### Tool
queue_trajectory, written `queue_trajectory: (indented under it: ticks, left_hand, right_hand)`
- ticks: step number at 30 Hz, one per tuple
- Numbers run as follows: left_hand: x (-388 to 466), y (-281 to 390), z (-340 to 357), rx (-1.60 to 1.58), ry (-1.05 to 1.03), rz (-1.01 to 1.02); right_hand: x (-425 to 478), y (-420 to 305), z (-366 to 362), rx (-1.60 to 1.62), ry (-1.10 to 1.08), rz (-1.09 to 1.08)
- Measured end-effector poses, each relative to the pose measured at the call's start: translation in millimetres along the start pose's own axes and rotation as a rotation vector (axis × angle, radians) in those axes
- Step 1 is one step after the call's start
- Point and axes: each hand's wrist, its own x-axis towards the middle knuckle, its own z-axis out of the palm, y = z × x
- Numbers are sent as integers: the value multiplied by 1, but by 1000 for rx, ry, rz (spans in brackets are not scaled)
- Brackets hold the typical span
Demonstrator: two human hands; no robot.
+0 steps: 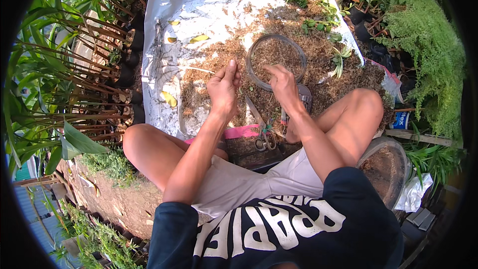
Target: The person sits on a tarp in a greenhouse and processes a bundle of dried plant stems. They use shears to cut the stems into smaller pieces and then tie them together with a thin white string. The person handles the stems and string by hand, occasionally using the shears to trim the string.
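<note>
My left hand [225,86] is raised over the sheet, thumb pressed on curled fingers; a thin pale stem [194,68] runs leftward from beside it, and whether the hand grips it is unclear. My right hand [283,84] is at the lower edge of a coil of thin wire [251,71], its fingers bent; whether they pinch anything is too small to tell. Scissors [260,121] lie below, between the hands, blades towards the upper left. A round-ended grey metal tool [305,95] is partly hidden behind my right hand. Brown fibrous growing material [220,52] covers much of the white sheet [160,7].
Leafy cuttings [321,24] lie at the sheet's upper right. Potted plants [93,48] line the left side, and feathery greenery [425,45] is at the right. A round tub [399,160] stands beside my right knee. A pink strip [242,131] lies near the scissors.
</note>
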Motion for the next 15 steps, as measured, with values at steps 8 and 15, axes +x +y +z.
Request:
queue_trajectory:
  ticks: [8,15]
  left_hand:
    - [2,25,-9,128,-168,94]
    - [-7,33,-2,328,-301,28]
  right_hand:
    - [48,-22,-88,336,360,308]
    - [49,-34,-153,1526,342,142]
